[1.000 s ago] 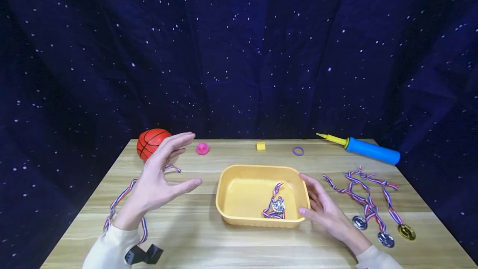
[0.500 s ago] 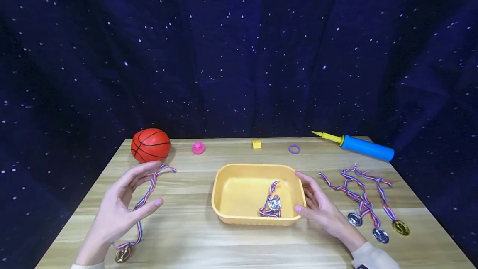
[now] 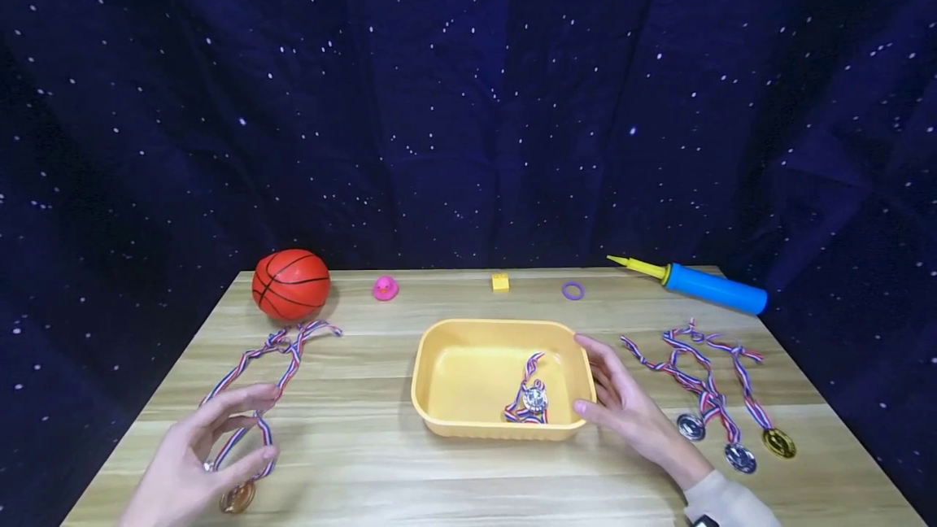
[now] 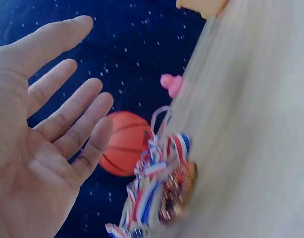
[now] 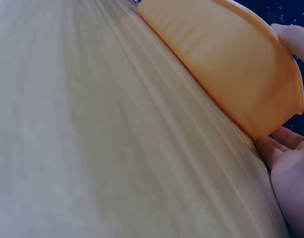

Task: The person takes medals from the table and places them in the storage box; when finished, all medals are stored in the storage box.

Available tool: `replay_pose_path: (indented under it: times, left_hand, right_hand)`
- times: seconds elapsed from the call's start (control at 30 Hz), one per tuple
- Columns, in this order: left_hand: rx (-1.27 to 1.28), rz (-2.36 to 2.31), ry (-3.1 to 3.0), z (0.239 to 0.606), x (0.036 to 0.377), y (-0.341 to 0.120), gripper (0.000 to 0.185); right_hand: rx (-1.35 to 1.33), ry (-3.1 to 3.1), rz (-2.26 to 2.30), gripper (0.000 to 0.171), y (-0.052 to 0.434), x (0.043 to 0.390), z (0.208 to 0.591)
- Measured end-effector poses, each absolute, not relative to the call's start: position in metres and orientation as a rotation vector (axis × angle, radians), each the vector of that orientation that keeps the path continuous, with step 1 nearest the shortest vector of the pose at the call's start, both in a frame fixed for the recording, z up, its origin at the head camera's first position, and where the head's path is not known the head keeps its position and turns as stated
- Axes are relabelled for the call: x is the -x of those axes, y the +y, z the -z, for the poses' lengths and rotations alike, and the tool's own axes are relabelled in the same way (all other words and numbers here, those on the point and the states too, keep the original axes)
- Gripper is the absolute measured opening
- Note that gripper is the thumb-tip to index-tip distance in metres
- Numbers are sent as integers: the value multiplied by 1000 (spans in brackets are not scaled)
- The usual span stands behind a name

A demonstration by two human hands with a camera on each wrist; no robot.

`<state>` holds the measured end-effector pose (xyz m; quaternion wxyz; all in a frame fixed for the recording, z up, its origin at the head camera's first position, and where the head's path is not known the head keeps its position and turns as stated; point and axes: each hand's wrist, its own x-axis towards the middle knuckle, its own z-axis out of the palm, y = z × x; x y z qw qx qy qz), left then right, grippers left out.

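The left hand (image 3: 192,462) hovers open, fingers spread and relaxed, just above a bronze medal (image 3: 237,498) whose striped ribbon (image 3: 272,364) trails away from it across the bench (image 3: 366,462). The right hand (image 3: 629,413) rests open against the near right corner of the yellow tray (image 3: 439,421), which holds a silver medal (image 3: 535,398) just left of its fingers.

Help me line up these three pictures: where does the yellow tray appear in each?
Head: yellow tray at table centre, right hand at its right wall.
Left wrist: only a corner, top edge.
Right wrist: fills upper right, fingers beside it.
Shared landmark: wooden table.
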<state>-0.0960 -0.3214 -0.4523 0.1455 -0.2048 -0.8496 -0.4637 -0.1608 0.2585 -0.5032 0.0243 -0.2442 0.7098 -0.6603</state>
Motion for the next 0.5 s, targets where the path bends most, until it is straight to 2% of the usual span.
replay_pose_path:
  times: [0.5]
  left_hand:
    - [502, 1226, -2498, 490, 79, -350, 67]
  right_hand:
    - [734, 2244, 2017, 86, 259, 161, 503]
